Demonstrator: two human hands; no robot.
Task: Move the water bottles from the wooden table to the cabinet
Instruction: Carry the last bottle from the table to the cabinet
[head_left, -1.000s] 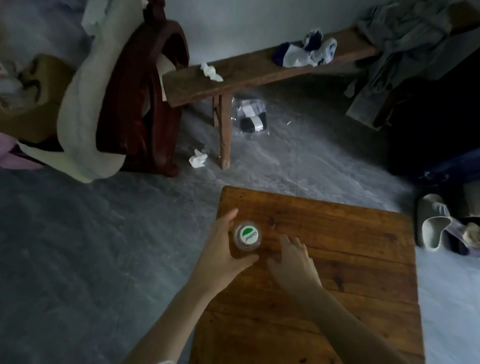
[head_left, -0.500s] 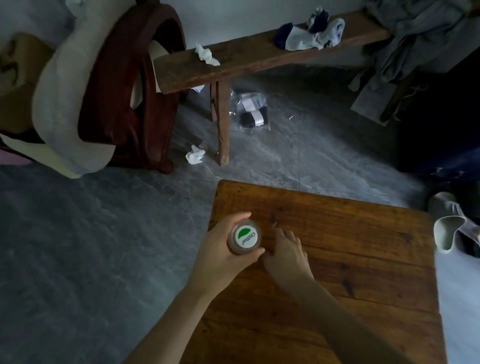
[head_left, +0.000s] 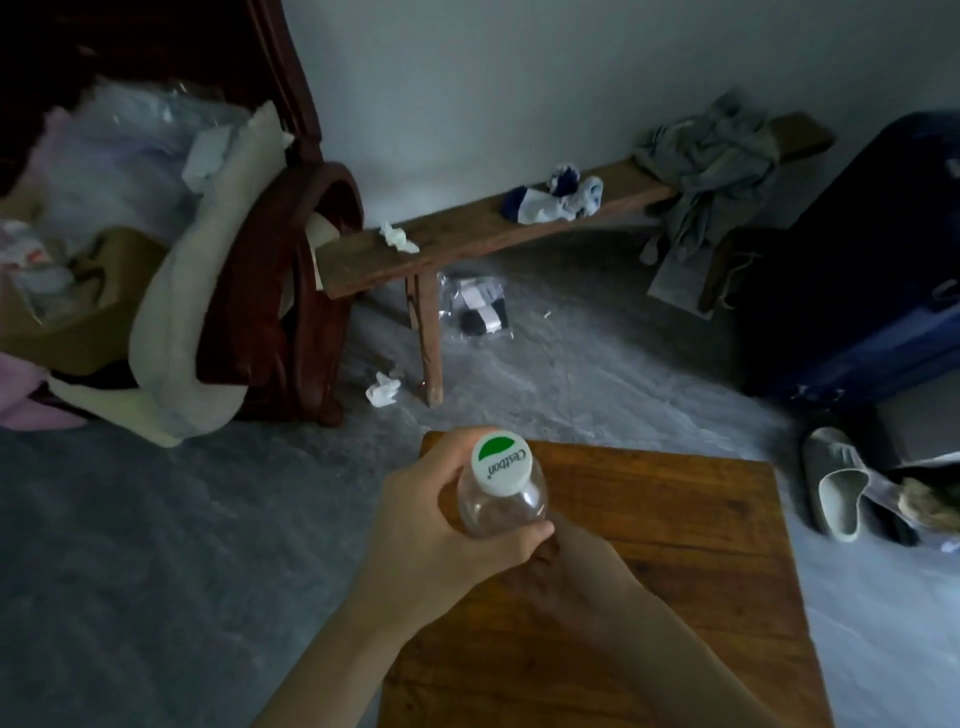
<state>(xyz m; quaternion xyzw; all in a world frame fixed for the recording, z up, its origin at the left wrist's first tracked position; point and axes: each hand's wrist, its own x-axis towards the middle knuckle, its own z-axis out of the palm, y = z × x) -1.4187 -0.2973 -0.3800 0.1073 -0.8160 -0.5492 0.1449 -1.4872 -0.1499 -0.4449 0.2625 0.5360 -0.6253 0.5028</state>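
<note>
Your left hand (head_left: 441, 535) is wrapped around the clear water bottle (head_left: 501, 493), which stands upright over the near-left part of the wooden surface (head_left: 675, 545), its white-and-green cap (head_left: 501, 462) facing you. Your right hand (head_left: 576, 577) sits below the bottle; you cannot tell its grip.

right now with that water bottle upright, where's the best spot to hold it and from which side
Grip the water bottle around its clear rounded shoulder just below the white cap, coming from its left, as the left hand does now. It stands upright, so a sideways wrap fits the round body. The right hand sits lower, probably supporting it.
</note>
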